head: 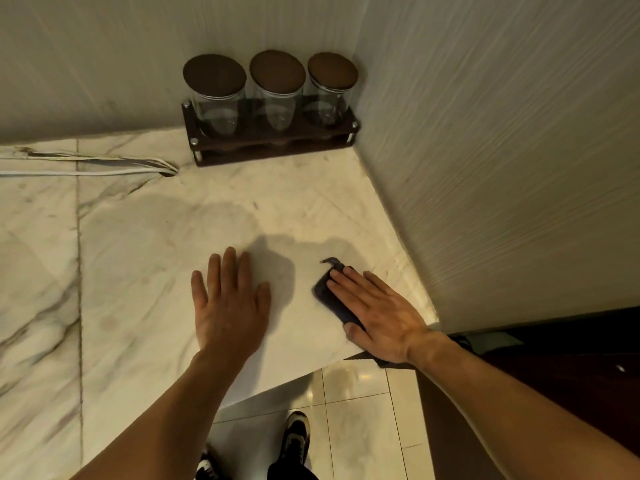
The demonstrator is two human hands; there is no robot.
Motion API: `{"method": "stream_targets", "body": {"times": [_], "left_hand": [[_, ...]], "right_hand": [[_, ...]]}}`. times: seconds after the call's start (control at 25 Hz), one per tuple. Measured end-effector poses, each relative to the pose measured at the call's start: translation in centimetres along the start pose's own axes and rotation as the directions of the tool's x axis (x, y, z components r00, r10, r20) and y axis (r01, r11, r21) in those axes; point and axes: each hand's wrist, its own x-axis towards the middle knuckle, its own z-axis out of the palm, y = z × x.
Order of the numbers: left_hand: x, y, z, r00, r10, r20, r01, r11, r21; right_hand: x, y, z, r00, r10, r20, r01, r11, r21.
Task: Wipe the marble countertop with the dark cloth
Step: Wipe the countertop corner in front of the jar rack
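Note:
The white marble countertop [145,237] with grey veins fills the left and middle of the head view. A small dark cloth [325,289] lies on it near the right wall. My right hand [377,313] presses flat on the cloth, fingers extended, covering most of it; a thin dark tail of the cloth sticks out beyond my fingertips. Left of it, my left hand [228,306] rests palm down on the bare marble, fingers spread, holding nothing. A faint damp patch shows on the marble beyond my hands.
A dark wooden rack [273,147] with three lidded glass jars [277,91] stands in the back corner. White cords [86,168] lie at the far left. A textured wall [502,168] borders the right. The counter's front edge drops to tiled floor [353,410] and my shoes.

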Motion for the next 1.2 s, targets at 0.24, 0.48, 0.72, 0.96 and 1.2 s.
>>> {"method": "stream_targets", "body": {"times": [0.24, 0.48, 0.72, 0.96, 1.2], "left_hand": [[0.2, 0.1, 0.0, 0.999, -0.019, 0.045, 0.016, 0.998, 0.060], [0.4, 0.1, 0.2, 0.996, -0.054, 0.076, 0.047, 0.995, 0.090], [0.6, 0.3, 0.0, 0.996, -0.078, 0.047, 0.076, 0.996, 0.054], [0.8, 0.2, 0.1, 0.996, -0.088, 0.012, 0.087, 0.996, 0.028], [0.9, 0.1, 0.0, 0.996, -0.089, -0.002, 0.089, 0.996, 0.023]], "right_hand": [[3.5, 2.9, -1.5, 0.996, -0.076, 0.045, 0.078, 0.996, -0.049], [8.3, 5.0, -3.4, 0.997, -0.057, 0.045, 0.059, 0.996, -0.059], [13.5, 7.0, -5.0, 1.000, 0.000, -0.008, -0.001, 0.999, -0.050], [18.0, 8.0, -5.9, 0.979, 0.196, -0.055, -0.193, 0.980, 0.050], [20.2, 7.3, -6.4, 0.874, 0.463, -0.149, -0.444, 0.885, 0.144]]}}
